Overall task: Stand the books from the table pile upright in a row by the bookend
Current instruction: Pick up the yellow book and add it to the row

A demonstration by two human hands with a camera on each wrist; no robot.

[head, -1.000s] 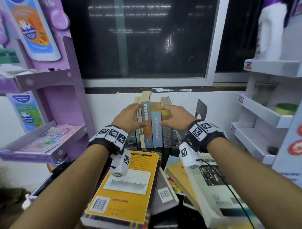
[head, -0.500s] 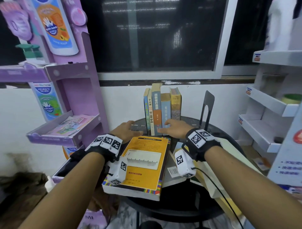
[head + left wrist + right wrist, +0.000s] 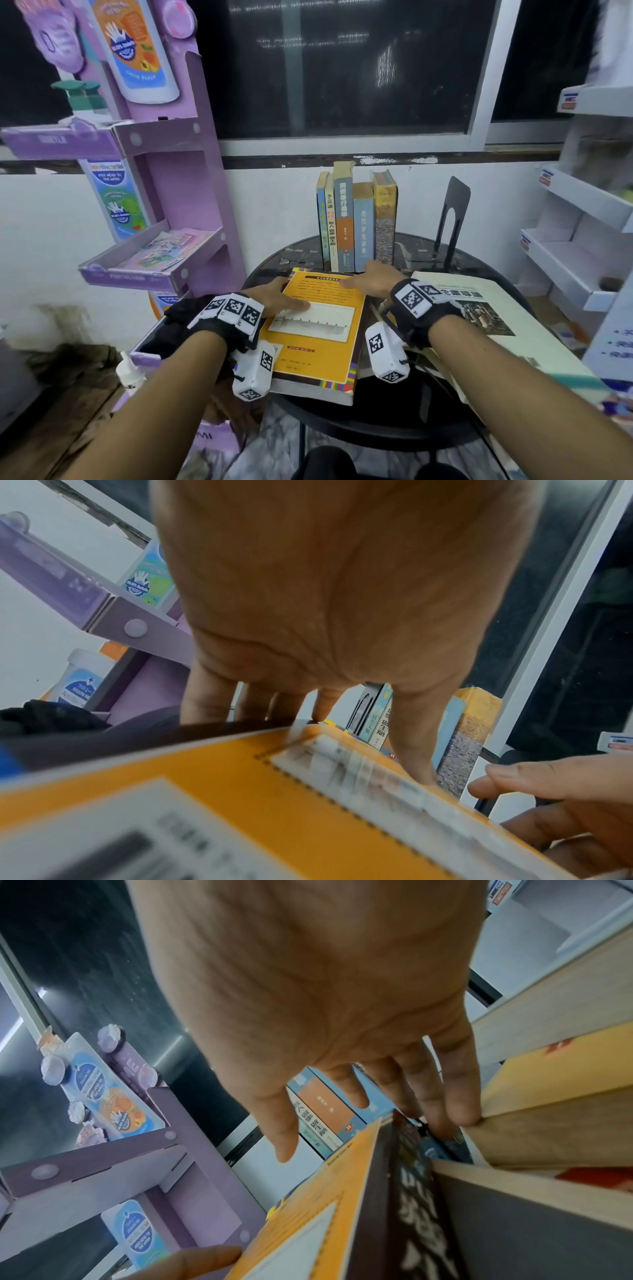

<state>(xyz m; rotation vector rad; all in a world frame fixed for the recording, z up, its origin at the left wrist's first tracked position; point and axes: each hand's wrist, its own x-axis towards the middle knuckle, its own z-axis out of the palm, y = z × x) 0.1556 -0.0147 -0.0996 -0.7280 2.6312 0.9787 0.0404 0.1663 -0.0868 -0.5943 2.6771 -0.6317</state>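
Several books (image 3: 356, 222) stand upright in a row at the back of the round black table (image 3: 479, 260). A black bookend (image 3: 450, 216) stands to their right, with a gap between. An orange book (image 3: 318, 329) lies flat on top of the front pile. My left hand (image 3: 277, 294) holds its left edge, thumb (image 3: 411, 750) on the cover and fingers (image 3: 205, 696) down over the side. My right hand (image 3: 370, 279) is at its far right corner with fingers (image 3: 459, 1096) straight, reaching down beside the orange book (image 3: 308, 1218).
A large pale book (image 3: 479, 308) lies flat at the right of the pile, and a dark book (image 3: 418, 1204) lies under the orange one. A purple display rack (image 3: 164, 205) stands close on the left. White shelves (image 3: 582, 222) stand on the right.
Both hands have left the upright row and come back down to the orange book. The view has drawn back from the table.
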